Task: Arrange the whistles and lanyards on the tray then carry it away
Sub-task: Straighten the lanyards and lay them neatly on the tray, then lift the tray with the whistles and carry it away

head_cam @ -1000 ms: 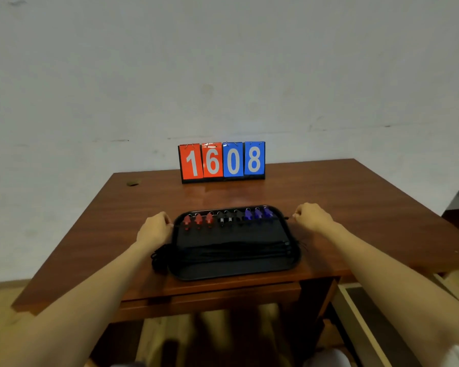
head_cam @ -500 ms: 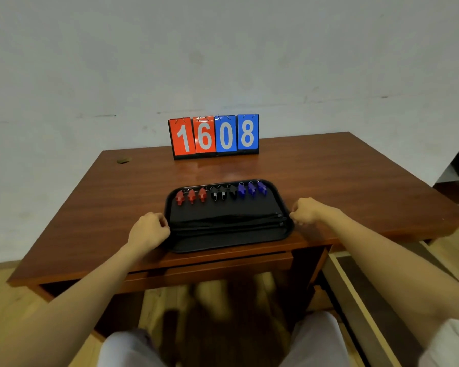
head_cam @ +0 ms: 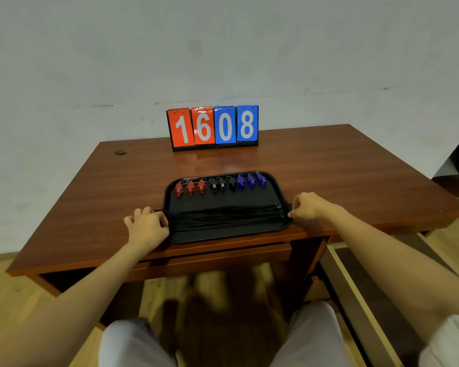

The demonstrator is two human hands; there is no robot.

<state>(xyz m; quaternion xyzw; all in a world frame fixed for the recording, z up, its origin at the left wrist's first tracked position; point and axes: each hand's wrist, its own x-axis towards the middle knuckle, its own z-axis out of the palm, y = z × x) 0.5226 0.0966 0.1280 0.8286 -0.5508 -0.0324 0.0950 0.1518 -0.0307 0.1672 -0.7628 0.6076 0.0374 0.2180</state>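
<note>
Person's body as seen from the head-worn camera

Left hand and right hand bare, no rings, watch or gloves visible; both forearms bare along their whole visible length; edge of a white short sleeve at the right upper arm; light grey trousers over both thighs at the lower frame edge, blurred.

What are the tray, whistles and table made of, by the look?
Tray: likely matte black plastic, moulded raised rim.
Whistles: probably plastic; solid red, black and blue, slight gloss.
Table: reddish-brown wood or wood-look laminate; visible grain, glossy reflection. Which one cannot be told.
</note>
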